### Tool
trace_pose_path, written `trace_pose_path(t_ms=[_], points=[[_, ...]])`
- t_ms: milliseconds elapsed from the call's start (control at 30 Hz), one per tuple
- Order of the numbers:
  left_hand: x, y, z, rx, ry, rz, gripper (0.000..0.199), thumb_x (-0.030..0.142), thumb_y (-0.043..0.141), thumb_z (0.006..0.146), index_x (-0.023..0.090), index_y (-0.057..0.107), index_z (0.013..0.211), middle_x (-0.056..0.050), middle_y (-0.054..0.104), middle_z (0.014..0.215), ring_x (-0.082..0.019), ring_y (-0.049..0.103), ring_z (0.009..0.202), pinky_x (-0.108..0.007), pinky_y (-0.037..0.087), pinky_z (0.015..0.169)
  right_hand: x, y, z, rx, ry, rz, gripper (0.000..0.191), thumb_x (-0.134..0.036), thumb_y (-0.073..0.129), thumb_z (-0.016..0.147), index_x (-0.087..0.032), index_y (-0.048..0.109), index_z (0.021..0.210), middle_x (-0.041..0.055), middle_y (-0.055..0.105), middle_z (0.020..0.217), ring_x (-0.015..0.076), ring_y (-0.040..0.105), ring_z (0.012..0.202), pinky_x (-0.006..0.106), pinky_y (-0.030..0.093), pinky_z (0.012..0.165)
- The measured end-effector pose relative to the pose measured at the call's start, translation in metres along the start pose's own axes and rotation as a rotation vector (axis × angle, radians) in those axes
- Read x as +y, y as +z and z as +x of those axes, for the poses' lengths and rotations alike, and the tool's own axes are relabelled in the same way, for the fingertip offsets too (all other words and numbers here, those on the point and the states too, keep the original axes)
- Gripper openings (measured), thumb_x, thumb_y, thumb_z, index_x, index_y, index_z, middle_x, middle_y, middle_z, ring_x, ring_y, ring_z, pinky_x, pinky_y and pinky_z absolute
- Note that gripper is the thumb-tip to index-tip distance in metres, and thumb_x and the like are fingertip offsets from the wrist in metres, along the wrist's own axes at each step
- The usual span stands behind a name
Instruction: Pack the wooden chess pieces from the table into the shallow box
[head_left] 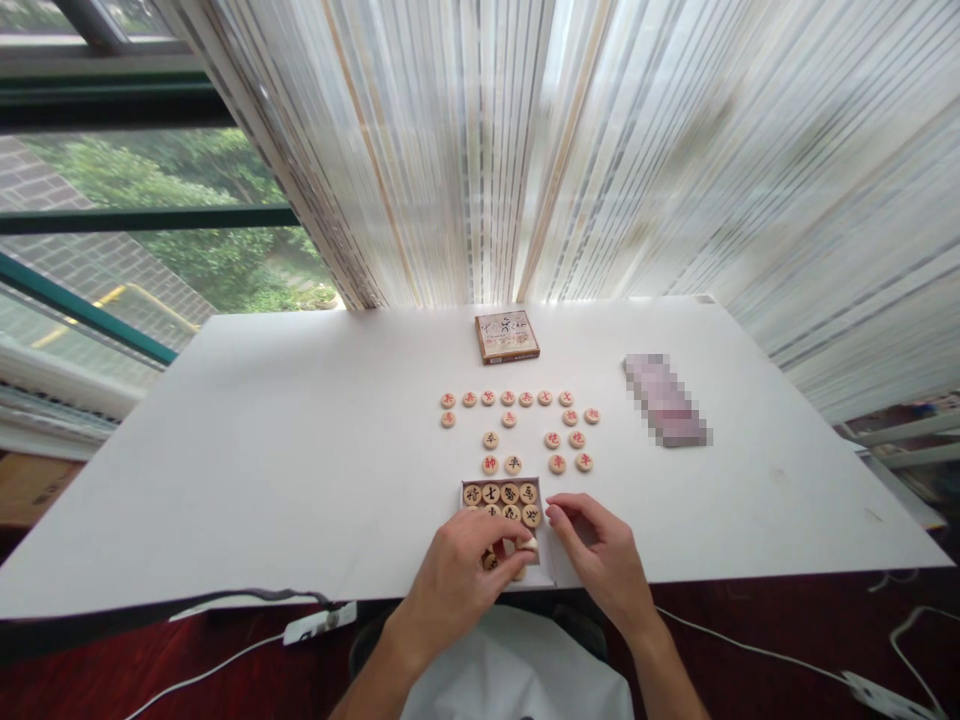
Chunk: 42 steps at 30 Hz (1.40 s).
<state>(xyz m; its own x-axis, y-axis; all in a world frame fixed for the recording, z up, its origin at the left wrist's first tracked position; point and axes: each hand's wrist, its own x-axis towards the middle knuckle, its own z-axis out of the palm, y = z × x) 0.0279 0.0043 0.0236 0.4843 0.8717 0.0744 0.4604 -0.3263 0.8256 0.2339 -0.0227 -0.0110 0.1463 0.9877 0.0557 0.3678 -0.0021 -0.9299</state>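
At the near edge of the white table (300, 440), the left hand (466, 562) arches over the open box (546, 556), thumb and fingertips pinching one round piece (528, 545); the right hand (604, 548) curls loosely just beyond the box's right wall, nothing visible in its grasp. The box lies directly beneath the left hand, the nearer one, its long axis hard to judge. Black-marked discs (491, 493) line its far rows. The pinched piece, over the box's right side, looks pale and smooth, its marking unreadable.
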Motion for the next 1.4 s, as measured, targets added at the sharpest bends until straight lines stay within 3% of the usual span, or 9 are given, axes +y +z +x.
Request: trace_pose_path(t_ms=[367,667,1400], points=[[0.000,0.012,0.009,-0.083,0.141,0.336,0.005,0.027,0.066,0.094,0.022,0.069,0.095,-0.003,0.067,0.085,-0.022,0.059,0.085,-0.037,0.044,0.079,0.004,0.004,0.004,-0.043,-0.123,-0.042,0.012,-0.029,0.060,0.097,-0.023,0.070,0.101,0.0045,0.073,0.094,0.0198,0.070,0.086,0.030,0.056,0.080],[-0.004,0.016,0.012,-0.080,0.234,0.412,0.010,0.029,0.062,0.097,0.023,0.069,0.093,-0.002,0.073,0.084,-0.022,0.058,0.085,-0.040,0.038,0.080,0.006,0.005,0.004,-0.037,-0.158,-0.080,0.011,-0.025,0.059,0.097,-0.024,0.069,0.100,0.0048,0.073,0.094,0.0205,0.069,0.087,0.032,0.056,0.080],[-0.004,0.018,0.006,-0.127,0.243,0.456,0.014,0.025,0.056,0.100,0.023,0.069,0.095,-0.002,0.070,0.088,-0.022,0.058,0.089,-0.042,0.040,0.084,0.006,0.006,0.003,-0.023,-0.167,-0.096,0.012,-0.028,0.058,0.098,-0.024,0.069,0.100,0.0053,0.073,0.093,0.0211,0.069,0.085,0.033,0.056,0.079]])
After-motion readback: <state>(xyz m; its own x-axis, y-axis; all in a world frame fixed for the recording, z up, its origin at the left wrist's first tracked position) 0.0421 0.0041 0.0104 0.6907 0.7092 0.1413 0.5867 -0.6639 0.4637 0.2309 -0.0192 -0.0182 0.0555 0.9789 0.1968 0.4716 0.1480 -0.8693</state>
